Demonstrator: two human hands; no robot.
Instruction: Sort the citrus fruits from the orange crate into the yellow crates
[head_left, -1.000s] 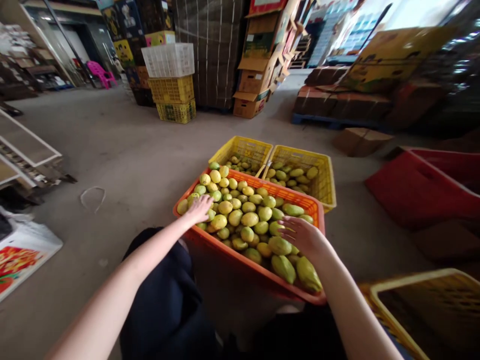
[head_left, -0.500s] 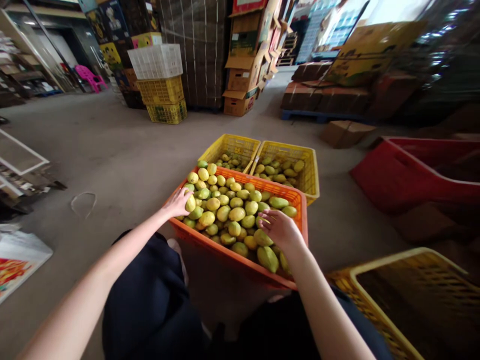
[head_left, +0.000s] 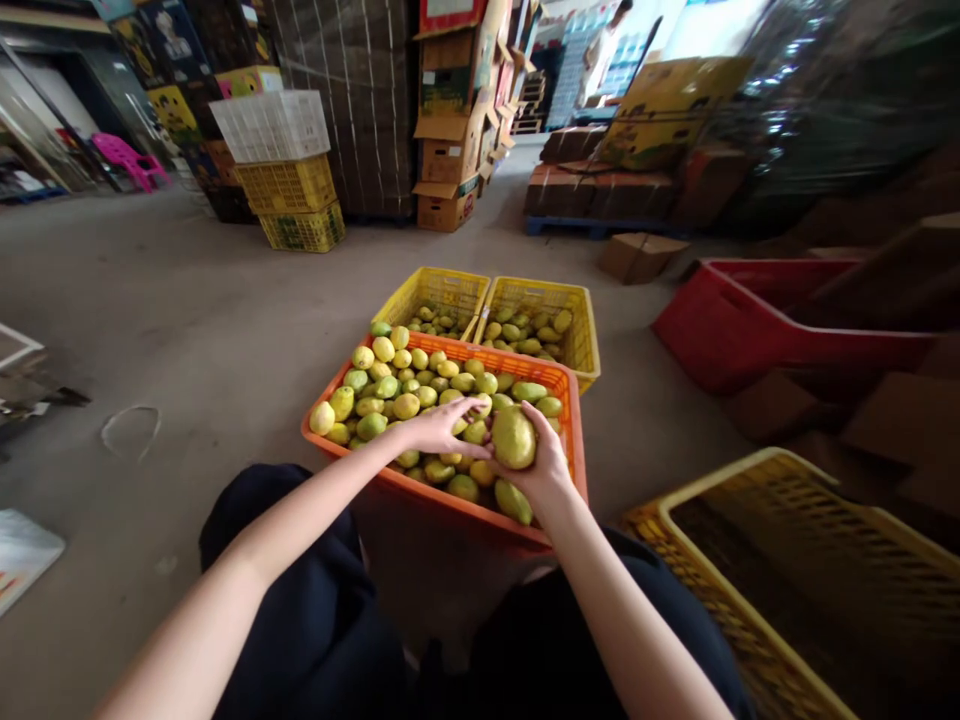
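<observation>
An orange crate (head_left: pixel 442 507) full of yellow-green fruits (head_left: pixel 406 405) stands on the floor in front of my knees. My right hand (head_left: pixel 546 455) is wrapped round one large yellow-green fruit (head_left: pixel 514 437), lifted over the right part of the crate. Close to that fruit's left side is my left hand (head_left: pixel 442 428), palm down over the pile, its thumb and fingers apart and nothing held between them.
Two yellow crates (head_left: pixel 592 335) with similar fruit adjoin the orange crate's far side. A yellow crate (head_left: pixel 750 600) stands at the lower right, a red tub (head_left: pixel 720 340) beyond it. Stacked crates (head_left: pixel 289 185), cartons (head_left: pixel 442 160) and a distant person (head_left: pixel 600 55) are behind.
My left hand has moved right from the crate's left edge to beside my right hand. My right hand has taken hold of a large fruit and lifted it. The view has shifted right.
</observation>
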